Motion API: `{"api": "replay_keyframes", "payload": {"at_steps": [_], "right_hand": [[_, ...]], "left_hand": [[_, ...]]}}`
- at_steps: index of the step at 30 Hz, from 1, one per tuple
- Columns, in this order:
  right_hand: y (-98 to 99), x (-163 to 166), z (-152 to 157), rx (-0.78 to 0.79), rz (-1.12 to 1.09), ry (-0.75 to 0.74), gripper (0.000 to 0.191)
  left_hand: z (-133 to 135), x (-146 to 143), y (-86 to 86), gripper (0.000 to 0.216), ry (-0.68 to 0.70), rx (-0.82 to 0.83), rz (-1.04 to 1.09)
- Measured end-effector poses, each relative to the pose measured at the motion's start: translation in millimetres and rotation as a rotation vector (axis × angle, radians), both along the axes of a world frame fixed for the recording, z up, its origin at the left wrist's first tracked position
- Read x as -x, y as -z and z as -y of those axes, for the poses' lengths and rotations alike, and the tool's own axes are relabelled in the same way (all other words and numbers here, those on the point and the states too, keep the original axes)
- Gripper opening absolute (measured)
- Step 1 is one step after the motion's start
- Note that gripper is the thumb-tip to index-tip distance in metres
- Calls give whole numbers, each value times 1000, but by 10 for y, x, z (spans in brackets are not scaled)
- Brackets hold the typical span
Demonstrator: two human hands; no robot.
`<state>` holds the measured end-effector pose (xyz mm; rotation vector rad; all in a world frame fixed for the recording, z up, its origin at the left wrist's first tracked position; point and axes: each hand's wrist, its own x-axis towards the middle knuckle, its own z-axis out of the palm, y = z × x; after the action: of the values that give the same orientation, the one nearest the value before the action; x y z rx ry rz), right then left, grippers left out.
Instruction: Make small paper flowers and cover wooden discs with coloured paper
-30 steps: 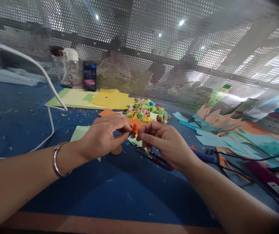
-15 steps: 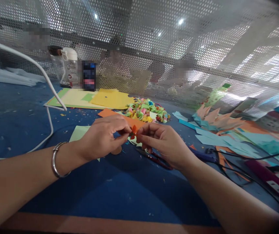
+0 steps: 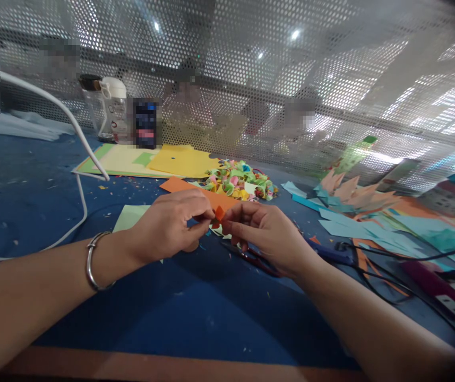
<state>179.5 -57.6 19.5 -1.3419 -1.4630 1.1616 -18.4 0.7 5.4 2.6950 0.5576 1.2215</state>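
Between my fingertips is a small piece of folded orange paper (image 3: 220, 213). My left hand (image 3: 175, 220) pinches it from the left, a metal bangle on that wrist. From the other side my right hand (image 3: 263, 228) grips it with thumb and fingers. Behind it lies a larger orange sheet (image 3: 173, 185), partly covered by my left hand. A pale green sheet (image 3: 128, 216) shows beyond my left wrist. Dark-handled scissors (image 3: 257, 261) rest on the blue table (image 3: 195, 318), partly under my right hand.
A heap of colourful paper scraps (image 3: 241, 180) lies behind my hands, beside yellow sheets (image 3: 183, 161). Bottles (image 3: 113, 109) and a phone (image 3: 146, 124) stand against the perforated metal screen (image 3: 227, 63). At right are blue paper strips (image 3: 370, 231), cables and a purple power strip (image 3: 434, 289).
The orange piece between my fingertips has turned slightly and now looks more diamond-shaped. Both hands stay almost in the same place.
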Motion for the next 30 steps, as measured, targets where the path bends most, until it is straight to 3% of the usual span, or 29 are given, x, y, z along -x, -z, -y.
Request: {"api": "replay_keyframes", "payload": {"at_steps": [10, 22, 30], "right_hand": [[8, -10, -18, -15, 13, -34, 14], [-42, -46, -21, -111, 87, 27, 22], [-21, -56, -16, -172, 174, 33, 23]], "left_hand": [[-12, 1, 13, 6, -34, 69, -46], [-29, -25, 20, 4, -76, 512, 110], [-40, -24, 63, 5, -75, 597, 141]]}}
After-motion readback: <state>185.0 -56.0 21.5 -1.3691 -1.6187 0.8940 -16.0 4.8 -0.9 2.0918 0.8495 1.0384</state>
